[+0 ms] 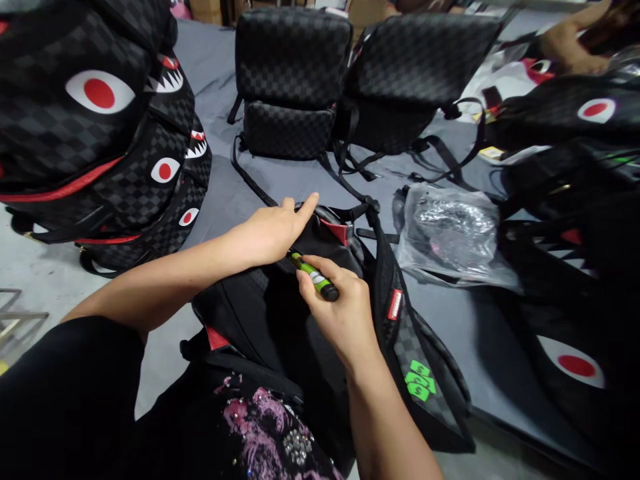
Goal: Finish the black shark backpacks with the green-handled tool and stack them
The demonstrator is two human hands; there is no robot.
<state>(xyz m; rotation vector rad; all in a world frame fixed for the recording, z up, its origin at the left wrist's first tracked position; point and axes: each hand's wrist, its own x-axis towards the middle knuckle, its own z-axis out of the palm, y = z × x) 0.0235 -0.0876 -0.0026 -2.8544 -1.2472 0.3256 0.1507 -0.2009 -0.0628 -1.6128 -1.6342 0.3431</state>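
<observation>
In my right hand (345,307) is a green marker pen (314,275) with a black end, its tip pointing up and left into a black backpack (280,300). The marker's tip is at the fabric under my left hand, and I cannot see any mark there. My left hand (273,233) grips the upper part of this backpack, one finger stretched out and the other fingertips mostly hidden. The backpack lies against my front, with red trim, a dark checked side, a red label (395,305) and green stickers (420,380) on its right.
A pile of checked backpacks (115,153) with red-eye prints rises at left. Two more checked backpacks (295,60) stand behind on the grey table (205,67). A clear plastic bag (450,230) and further backpacks (575,320) lie at right. Another person's arm (575,40) shows at upper right.
</observation>
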